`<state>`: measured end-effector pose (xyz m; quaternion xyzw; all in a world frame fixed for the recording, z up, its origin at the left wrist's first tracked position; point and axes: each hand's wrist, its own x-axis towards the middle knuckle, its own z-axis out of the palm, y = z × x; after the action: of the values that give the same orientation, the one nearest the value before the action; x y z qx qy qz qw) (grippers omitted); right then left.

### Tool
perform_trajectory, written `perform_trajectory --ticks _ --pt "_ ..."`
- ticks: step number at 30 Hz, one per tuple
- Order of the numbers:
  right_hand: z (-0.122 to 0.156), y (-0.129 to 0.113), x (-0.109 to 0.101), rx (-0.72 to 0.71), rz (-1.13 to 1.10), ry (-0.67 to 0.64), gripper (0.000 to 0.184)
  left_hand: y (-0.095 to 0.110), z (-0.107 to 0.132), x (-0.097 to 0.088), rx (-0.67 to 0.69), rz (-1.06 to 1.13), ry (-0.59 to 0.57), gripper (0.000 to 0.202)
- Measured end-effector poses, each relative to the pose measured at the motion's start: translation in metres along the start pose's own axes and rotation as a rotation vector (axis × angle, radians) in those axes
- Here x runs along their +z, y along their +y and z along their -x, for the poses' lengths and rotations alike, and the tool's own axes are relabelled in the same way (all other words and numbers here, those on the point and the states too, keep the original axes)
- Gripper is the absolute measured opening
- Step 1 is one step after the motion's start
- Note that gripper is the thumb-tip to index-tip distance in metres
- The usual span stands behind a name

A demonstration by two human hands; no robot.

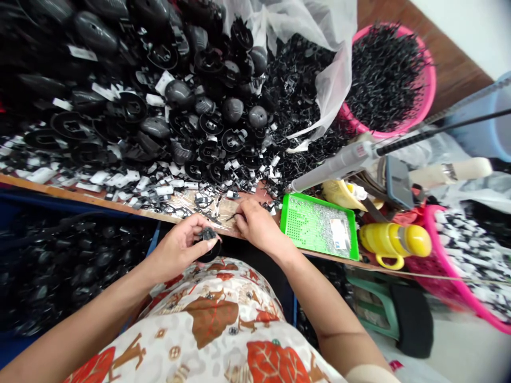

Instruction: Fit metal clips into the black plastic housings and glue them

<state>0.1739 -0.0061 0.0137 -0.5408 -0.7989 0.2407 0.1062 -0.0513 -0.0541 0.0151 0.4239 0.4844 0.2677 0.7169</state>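
Note:
My left hand point(187, 242) is closed on a round black plastic part point(208, 250), held just off the table's front edge above my lap. The thumb lies across the part and hides some of it. To its right, at the table edge, my right hand point(257, 223) pinches a thin black strip point(230, 217) that points left toward the part. Whether strip and part are joined I cannot tell. Thin pale sticks point(189, 204) lie scattered on the tabletop just beyond both hands.
Black plastic shells point(157, 127) and white pieces are heaped across the table. A green tray point(284, 218) of small clear pieces sits right of my right hand, beside a grey electric screwdriver point(333, 166) and a yellow bottle point(383, 239). Pink baskets point(429, 85) stand at right.

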Motion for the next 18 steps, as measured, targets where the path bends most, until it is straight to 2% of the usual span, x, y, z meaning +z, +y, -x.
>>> perform_trajectory --ticks 2,4,6,8,10,12,16,18 --pt "0.003 -0.001 -0.004 0.029 -0.214 0.174 0.010 0.001 0.000 0.002 -0.020 -0.053 0.028 0.040" --pt "0.007 -0.009 -0.006 0.097 -0.551 0.292 0.013 0.002 -0.002 0.005 -0.020 -0.046 0.011 0.039" --pt "0.012 -0.022 -0.005 0.165 -0.902 0.264 0.018 0.002 -0.004 0.008 -0.013 -0.014 -0.018 0.038" --pt "0.017 -0.034 0.000 0.182 -1.100 0.166 0.023 0.002 -0.006 0.011 -0.009 0.007 -0.020 0.039" --pt "0.023 -0.042 0.007 0.157 -1.089 0.120 0.023 0.003 -0.008 0.012 -0.001 0.001 -0.003 0.040" --pt "0.029 -0.043 0.013 0.100 -0.939 0.128 0.020 0.004 -0.008 0.013 0.004 -0.025 0.021 0.041" --pt "0.035 -0.037 0.018 -0.080 -0.496 0.257 0.015 0.005 -0.007 0.014 -0.014 -0.065 0.012 0.041" --pt "0.037 -0.034 0.018 -0.138 -0.370 0.304 0.017 0.004 -0.005 0.014 -0.011 -0.052 -0.010 0.041"
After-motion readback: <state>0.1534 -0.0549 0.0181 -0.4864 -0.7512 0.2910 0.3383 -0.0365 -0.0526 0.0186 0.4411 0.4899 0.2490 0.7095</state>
